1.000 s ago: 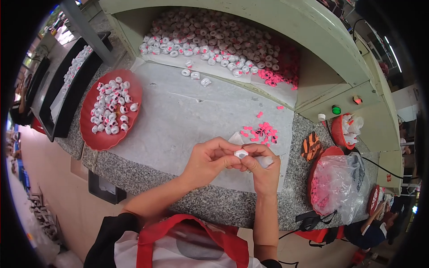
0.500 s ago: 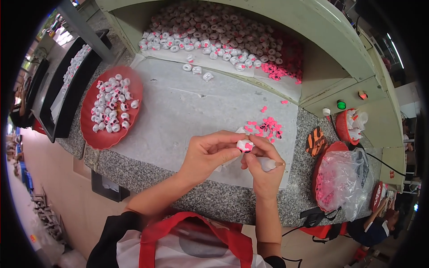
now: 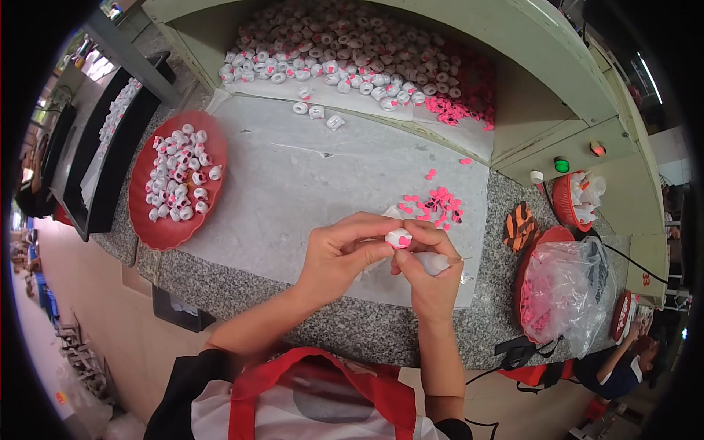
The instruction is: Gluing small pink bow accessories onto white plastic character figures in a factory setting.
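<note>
Well, both hands are close together over a pale sheet [image 3: 268, 194] on a gray speckled stone table [image 3: 370, 339]. The left hand [image 3: 330, 253] pinches a small white piece [image 3: 397, 236] with a pink spot on it, and the right hand [image 3: 430, 282] has fingertips on its other side while it also holds a little cloudy bottle [image 3: 434, 264]. Just past the right hand are loose pink bits [image 3: 442, 202]. Left of the hands sits a red dish [image 3: 160, 236] with many more white lumps [image 3: 180, 172] in it. Far ahead of the hands, a pale green cabinet [image 3: 557, 73] has a big heap [image 3: 315, 40] inside, dim at the back. Light floor [image 3: 95, 279] shows low on the left, and another person [image 3: 612, 374] is far right. Red marks [image 3: 645, 279] on a panel over there are tiny and sideways. Fingers hide part of the bottle, and the round black edge cuts off the room
</note>
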### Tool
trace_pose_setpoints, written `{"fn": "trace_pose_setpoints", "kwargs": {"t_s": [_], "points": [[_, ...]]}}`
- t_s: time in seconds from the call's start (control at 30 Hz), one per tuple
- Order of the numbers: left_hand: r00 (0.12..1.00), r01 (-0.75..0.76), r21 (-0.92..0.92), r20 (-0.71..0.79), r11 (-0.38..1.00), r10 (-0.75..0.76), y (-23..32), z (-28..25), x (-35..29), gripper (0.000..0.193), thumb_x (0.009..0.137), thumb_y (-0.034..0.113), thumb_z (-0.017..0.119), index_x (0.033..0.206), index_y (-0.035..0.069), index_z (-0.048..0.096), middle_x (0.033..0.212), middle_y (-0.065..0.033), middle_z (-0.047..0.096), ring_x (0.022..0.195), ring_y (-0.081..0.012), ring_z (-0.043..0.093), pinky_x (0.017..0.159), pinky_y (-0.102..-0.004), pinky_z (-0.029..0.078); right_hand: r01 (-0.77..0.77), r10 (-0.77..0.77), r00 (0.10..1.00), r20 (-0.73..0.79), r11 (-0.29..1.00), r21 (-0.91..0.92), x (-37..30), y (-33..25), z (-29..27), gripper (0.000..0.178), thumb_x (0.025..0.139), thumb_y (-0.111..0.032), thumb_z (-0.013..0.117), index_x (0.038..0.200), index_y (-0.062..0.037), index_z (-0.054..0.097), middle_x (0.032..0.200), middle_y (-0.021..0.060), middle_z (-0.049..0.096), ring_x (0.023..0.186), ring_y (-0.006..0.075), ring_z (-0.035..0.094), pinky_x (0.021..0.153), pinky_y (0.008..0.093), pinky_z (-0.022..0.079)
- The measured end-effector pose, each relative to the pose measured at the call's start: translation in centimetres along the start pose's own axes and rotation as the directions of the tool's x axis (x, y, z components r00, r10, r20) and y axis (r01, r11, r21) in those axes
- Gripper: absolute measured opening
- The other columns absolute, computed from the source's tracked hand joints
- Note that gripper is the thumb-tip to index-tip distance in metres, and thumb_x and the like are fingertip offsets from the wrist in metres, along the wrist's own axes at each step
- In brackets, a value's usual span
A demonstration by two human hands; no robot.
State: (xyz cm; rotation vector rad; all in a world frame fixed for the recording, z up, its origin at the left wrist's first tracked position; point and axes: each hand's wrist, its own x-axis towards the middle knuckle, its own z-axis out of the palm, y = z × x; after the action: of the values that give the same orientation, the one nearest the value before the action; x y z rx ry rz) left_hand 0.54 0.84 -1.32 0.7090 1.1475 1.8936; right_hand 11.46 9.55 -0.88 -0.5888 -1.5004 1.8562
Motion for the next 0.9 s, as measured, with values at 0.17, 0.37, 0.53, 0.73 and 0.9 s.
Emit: {"fn": "trace_pose_setpoints", "kwargs": {"t_s": [0.17,0.37,0.53,0.73,0.9], "points": [[0.996,0.075,-0.082,-0.05,0.994,-0.08,-0.5,-1.1,-0.2,0.024,0.076,-0.007,0.055,0.1,-0.004,0.058,0.092,-0.0105,0.059,0.075,-0.0148,0.058,0.066,-0.0256,0.049,-0.159,0.16,0.987,-0.006,0.987,0.026,0.5,0.9,0.6,0.023,0.074,0.004,0.056,0.096,0.002,0.055,0.089,0.0127,0.058,0.06,0.0132,0.053,0.048,0.0241,0.044],[0.976,0.195,-0.179,-0.063,0.964,-0.209,-1.8,-1.1,0.2,0.024,0.075,-0.003,0.059,0.098,-0.002,0.06,0.088,-0.0091,0.062,0.08,-0.013,0.057,0.07,-0.025,0.047,-0.087,0.091,0.985,-0.148,0.996,0.036,0.0,2.8,0.2,0.019,0.076,0.001,0.056,0.095,0.0044,0.056,0.087,0.0121,0.058,0.058,0.0126,0.053,0.047,0.0238,0.043],[0.993,0.006,0.333,-0.115,0.943,0.035,2.0,-3.7,-0.6,0.018,0.075,0.001,0.061,0.093,0.0,0.063,0.088,-0.0063,0.063,0.08,-0.0104,0.057,0.072,-0.0233,0.045,-0.089,0.087,0.995,0.04,0.994,0.062,-0.2,2.0,0.0,0.019,0.078,-0.009,0.057,0.093,0.0022,0.056,0.089,0.0148,0.059,0.057,0.0148,0.053,0.05,0.0267,0.043],[0.695,0.229,0.961,-0.273,0.154,0.666,6.1,-16.2,2.2,0.017,0.071,0.007,0.062,0.088,0.002,0.065,0.097,-0.013,0.057,0.083,-0.0257,0.057,0.073,-0.0309,0.046,-0.183,0.18,0.982,-0.057,0.981,-0.059,0.2,0.6,0.7,0.018,0.08,-0.01,0.057,0.092,0.0031,0.057,0.086,0.0134,0.06,0.057,0.0129,0.053,0.051,0.0253,0.043],[0.772,0.139,0.99,-0.115,0.011,0.625,1.1,-12.0,12.0,0.023,0.07,0.006,0.061,0.092,0.002,0.057,0.093,-0.016,0.054,0.084,-0.0287,0.054,0.064,-0.04,0.047,-0.261,0.265,0.964,0.004,0.951,-0.168,-0.5,0.3,1.6,0.021,0.078,-0.004,0.056,0.097,0.0031,0.054,0.086,0.0117,0.059,0.059,0.0116,0.053,0.053,0.0242,0.044]]}}
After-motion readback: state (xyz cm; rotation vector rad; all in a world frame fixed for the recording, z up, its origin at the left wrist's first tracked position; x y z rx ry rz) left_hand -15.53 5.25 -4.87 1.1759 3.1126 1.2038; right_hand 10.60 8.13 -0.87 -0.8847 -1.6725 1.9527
